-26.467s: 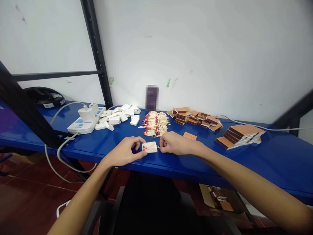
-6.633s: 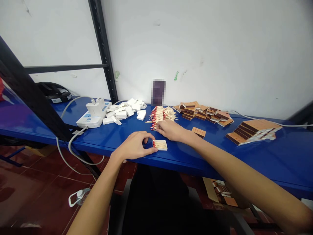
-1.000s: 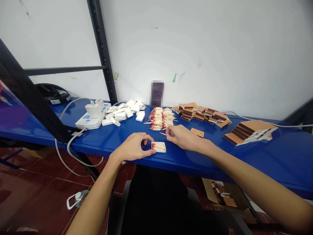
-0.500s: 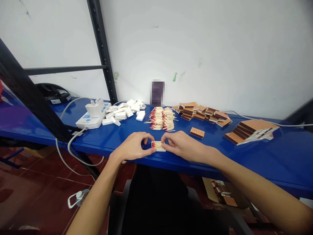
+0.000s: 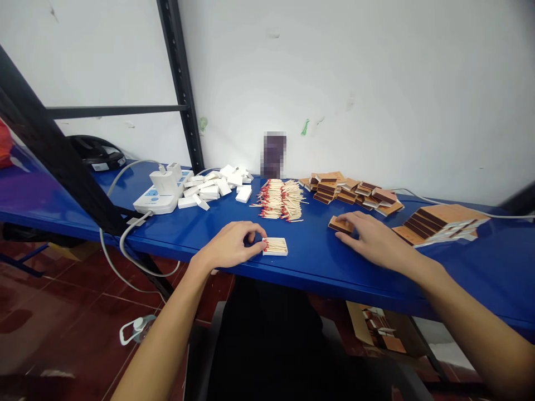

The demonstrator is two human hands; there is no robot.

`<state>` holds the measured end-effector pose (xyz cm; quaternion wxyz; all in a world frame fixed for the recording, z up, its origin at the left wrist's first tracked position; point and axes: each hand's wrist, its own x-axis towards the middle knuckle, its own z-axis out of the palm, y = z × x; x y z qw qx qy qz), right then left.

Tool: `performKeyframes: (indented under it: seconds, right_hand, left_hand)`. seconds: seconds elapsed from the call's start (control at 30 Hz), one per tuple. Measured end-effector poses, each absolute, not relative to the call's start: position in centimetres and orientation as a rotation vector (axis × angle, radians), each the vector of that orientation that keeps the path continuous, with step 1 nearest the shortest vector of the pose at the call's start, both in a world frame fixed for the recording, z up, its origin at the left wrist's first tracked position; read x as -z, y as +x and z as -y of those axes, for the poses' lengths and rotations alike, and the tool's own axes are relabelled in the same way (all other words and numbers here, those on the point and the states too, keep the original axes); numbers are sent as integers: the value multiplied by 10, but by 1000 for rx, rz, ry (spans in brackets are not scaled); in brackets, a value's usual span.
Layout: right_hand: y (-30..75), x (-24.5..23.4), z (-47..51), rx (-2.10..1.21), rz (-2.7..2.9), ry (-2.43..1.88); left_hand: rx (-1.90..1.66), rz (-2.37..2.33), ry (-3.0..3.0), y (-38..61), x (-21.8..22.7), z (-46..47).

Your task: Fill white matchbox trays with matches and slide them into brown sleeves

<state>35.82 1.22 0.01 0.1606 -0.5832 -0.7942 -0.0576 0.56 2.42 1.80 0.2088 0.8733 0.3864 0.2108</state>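
Note:
A white matchbox tray [image 5: 275, 245] full of red-tipped matches lies near the front edge of the blue shelf [image 5: 309, 262]. My left hand [image 5: 232, 244] rests curled beside it, fingertips pinching the tray's left end. My right hand [image 5: 371, 236] lies out to the right, fingers stretched over a single brown matchbox sleeve [image 5: 339, 224] and touching it. A pile of loose matches [image 5: 279, 199] sits behind the tray.
Empty white trays [image 5: 217, 186] are heaped at the back left beside a white power strip [image 5: 161, 195] with a cable [image 5: 125, 245]. Brown sleeves [image 5: 355, 192] lie at the back right, with a stacked row [image 5: 438, 221] further right. A black rack post [image 5: 179, 83] rises behind.
My right hand has left the filled tray and moved right onto the single brown sleeve. My left hand stays on the tray's left end.

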Motion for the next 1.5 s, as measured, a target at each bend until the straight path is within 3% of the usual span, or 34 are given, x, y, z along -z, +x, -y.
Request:
performKeyframes:
  seconds: [0.4, 1.5]
  right_hand:
    - [280, -23, 26, -340, 2413, -1298]
    - [270, -25, 8, -407, 2391, -1295]
  left_hand:
    - [-592, -1086, 2417, 7, -15, -28]
    - [-616, -1156, 2378, 7, -12, -28]
